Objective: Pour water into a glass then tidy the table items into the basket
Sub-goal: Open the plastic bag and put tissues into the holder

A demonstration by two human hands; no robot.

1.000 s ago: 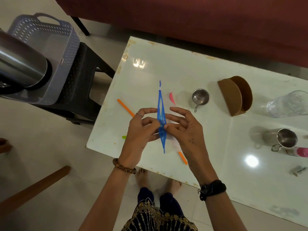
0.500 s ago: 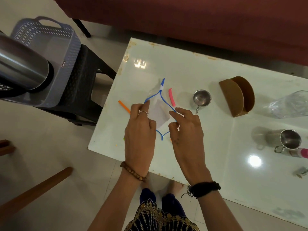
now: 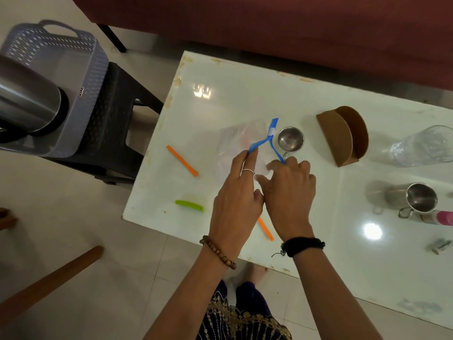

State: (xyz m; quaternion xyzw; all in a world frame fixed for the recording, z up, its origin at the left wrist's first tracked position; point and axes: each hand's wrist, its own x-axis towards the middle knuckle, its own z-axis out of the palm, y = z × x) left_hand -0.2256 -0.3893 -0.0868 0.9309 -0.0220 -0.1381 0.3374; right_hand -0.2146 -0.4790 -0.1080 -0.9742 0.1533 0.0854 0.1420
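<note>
My left hand (image 3: 236, 190) and my right hand (image 3: 289, 190) both grip a clear plastic zip bag (image 3: 239, 141) by its blue zip edge (image 3: 263, 141), pulled apart into a V over the white table (image 3: 245, 94). A pink strip shows faintly through the bag. An orange strip (image 3: 182, 161) and a green clip (image 3: 189, 206) lie left of my hands; another orange strip (image 3: 266, 229) lies under my right wrist. The grey basket (image 3: 61, 60) sits on a dark stool at the left, holding a steel flask (image 3: 27, 99). A glass (image 3: 424, 146) lies at the right edge.
A small steel cup (image 3: 291, 139) sits just right of the bag. A brown holder (image 3: 343, 134), a steel mug (image 3: 420, 201), a pink-capped bottle (image 3: 441, 217) and a small tube (image 3: 441, 245) are on the right. A maroon sofa (image 3: 269, 28) runs behind the table.
The bag went from held shut and upright to opened. My hands carried it away from me toward the small steel cup, over the pink strip. The green clip is now uncovered.
</note>
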